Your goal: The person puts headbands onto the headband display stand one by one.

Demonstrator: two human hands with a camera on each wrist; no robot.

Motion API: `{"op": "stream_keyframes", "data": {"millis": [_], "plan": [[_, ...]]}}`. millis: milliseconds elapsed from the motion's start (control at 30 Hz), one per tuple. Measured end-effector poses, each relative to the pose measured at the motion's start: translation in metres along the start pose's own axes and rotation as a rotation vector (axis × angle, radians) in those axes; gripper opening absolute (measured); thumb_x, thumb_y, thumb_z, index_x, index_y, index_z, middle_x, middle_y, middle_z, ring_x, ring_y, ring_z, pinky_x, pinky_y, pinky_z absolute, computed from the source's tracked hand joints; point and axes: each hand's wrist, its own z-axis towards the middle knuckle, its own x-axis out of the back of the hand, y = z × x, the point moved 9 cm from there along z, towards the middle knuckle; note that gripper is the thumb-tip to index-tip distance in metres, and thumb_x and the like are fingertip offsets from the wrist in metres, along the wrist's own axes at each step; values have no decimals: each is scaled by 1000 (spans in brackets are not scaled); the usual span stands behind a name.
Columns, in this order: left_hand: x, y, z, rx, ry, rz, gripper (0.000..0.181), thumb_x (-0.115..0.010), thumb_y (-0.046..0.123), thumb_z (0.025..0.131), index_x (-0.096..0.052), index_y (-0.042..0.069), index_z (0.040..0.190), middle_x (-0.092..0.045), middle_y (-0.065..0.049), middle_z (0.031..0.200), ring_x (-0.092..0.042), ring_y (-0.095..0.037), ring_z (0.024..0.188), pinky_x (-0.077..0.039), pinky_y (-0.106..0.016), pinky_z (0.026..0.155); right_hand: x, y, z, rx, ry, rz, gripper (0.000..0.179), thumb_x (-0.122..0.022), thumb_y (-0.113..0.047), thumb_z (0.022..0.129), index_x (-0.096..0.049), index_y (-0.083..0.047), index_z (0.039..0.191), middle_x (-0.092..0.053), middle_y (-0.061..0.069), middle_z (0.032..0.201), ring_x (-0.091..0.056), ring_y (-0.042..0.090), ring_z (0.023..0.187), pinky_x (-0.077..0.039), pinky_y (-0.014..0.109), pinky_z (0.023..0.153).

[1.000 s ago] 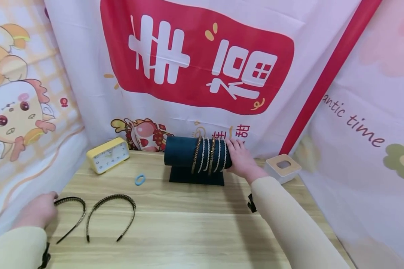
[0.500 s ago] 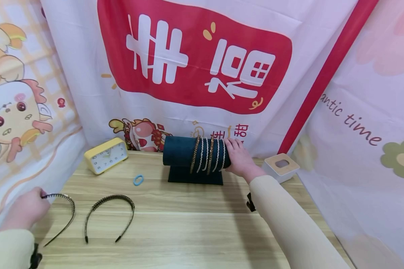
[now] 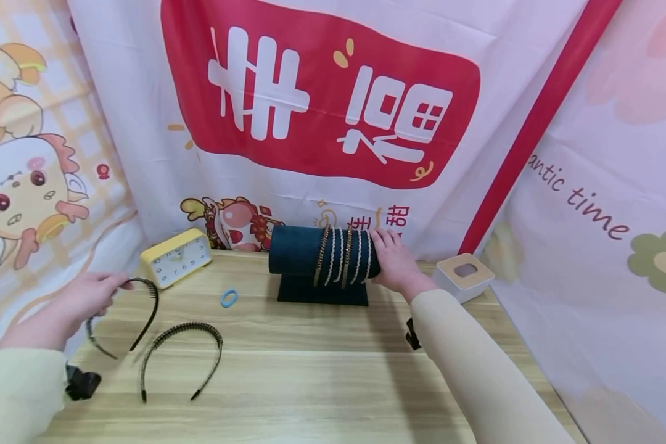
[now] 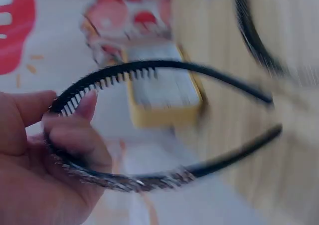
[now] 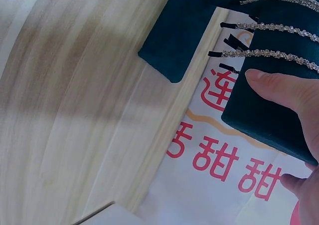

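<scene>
My left hand (image 3: 83, 302) holds a dark headband (image 3: 156, 300) by its curved top, raised at the table's left side. In the left wrist view the headband (image 4: 149, 64) shows comb teeth inside and a sparkly stretch along one arm; its tips point away from the hand. A second headband (image 3: 191, 325) lies on the table, its tips toward me. At the back stands a dark teal padded roll display stand (image 3: 294, 250), with several gold and silvery headbands (image 3: 333, 259) over its right half. My right hand (image 3: 396, 265) grips the roll's right end, thumb (image 5: 269, 85) on its near side.
Behind the left hand stands a yellow alarm clock (image 3: 177, 260). A small blue ring (image 3: 224, 303) lies between clock and stand. At the back right sits a white box with a wood-look lid (image 3: 468, 277). Printed cloth (image 3: 322, 92) hangs around the table.
My left hand first drew the headband left, away from the other one, then raised it up and forward toward the clock, turning it. The right hand stays on the roll.
</scene>
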Motion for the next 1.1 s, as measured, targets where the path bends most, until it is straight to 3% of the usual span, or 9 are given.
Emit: {"op": "stream_keyframes", "data": {"millis": [133, 200, 333, 500, 700, 800, 1100], "plan": [[-29, 34, 12, -31, -142, -226, 34, -42, 24, 108, -60, -4, 109, -55, 2, 78, -55, -8, 67, -53, -27, 66, 0, 2, -1, -7, -4, 4, 122, -93, -38, 66, -16, -7, 156, -23, 18, 156, -19, 39, 141, -31, 56, 109], [-40, 51, 19, -41, -178, -311, 26, -45, 18, 107, -57, -4, 112, -60, 2, 84, -60, -8, 74, -55, -27, 73, 1, 2, -2, -11, -4, 5, 122, -93, -37, 66, -17, -7, 156, -23, 18, 156, -19, 39, 141, -32, 56, 109], [-58, 84, 31, -87, -188, -387, 35, -45, 9, 105, -40, -18, 127, -62, 2, 91, -64, -7, 81, -55, -25, 78, 3, 1, -3, -16, -2, 6, 121, -93, -37, 65, -18, -7, 156, -24, 18, 156, -20, 39, 141, -33, 56, 108], [-76, 117, 44, -134, -181, -416, 37, -45, 4, 104, -34, -18, 132, -63, 2, 92, -64, -7, 86, -54, -27, 83, 3, 1, -2, -26, -13, 13, 121, -93, -38, 66, -18, -8, 156, -23, 16, 157, -18, 37, 142, -33, 55, 108], [-96, 139, 58, -125, -141, -410, 53, -44, 17, 107, -24, -10, 148, -59, -10, 109, -67, -13, 94, -53, -38, 89, 0, 2, 1, -21, 1, 5, 122, -93, -39, 65, -17, -10, 157, -22, 15, 157, -18, 36, 142, -32, 54, 109], [-105, 145, 62, -90, -102, -436, 52, -44, 22, 107, -29, -6, 148, -58, -15, 111, -69, -14, 90, -53, -42, 89, 0, 2, 1, -16, 9, 10, 123, -93, -39, 65, -16, -10, 157, -23, 16, 157, -17, 37, 142, -32, 55, 109], [-126, 164, 80, -70, -51, -507, 55, -43, 23, 107, -25, 2, 155, -44, -22, 131, -68, -16, 87, -53, -43, 89, -1, 4, 0, -17, 13, 16, 122, -93, -41, 65, -18, -9, 157, -23, 16, 157, -18, 38, 142, -29, 54, 111]]}}
